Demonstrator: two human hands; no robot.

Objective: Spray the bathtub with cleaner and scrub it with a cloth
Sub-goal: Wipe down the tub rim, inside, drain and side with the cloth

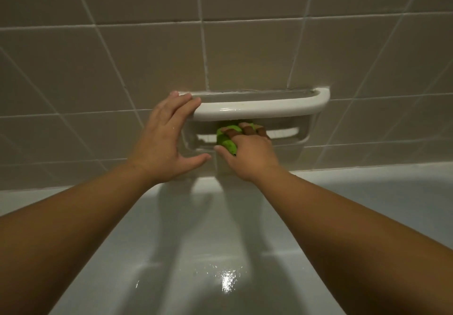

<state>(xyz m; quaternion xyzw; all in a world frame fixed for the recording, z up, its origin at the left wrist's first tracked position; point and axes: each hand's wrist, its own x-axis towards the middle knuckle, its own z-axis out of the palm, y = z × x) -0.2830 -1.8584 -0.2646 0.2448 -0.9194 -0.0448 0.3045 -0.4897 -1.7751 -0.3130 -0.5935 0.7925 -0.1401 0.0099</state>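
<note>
A white bathtub (186, 253) fills the lower half of the view, its floor wet and shining. On the tiled wall above its far rim sits a white ceramic soap dish with a grab bar (264, 107). My right hand (247, 153) grips a bunched green cloth (226, 139) and pushes it into the recess under the bar. My left hand (166, 138) lies flat with straight fingers on the left end of the bar and the wall beside it. No spray bottle is in view.
Beige wall tiles (147, 57) with pale grout cover the upper half. The tub's far rim (367, 170) runs along the base of the wall. Shadows of both arms fall on the tub's inner slope.
</note>
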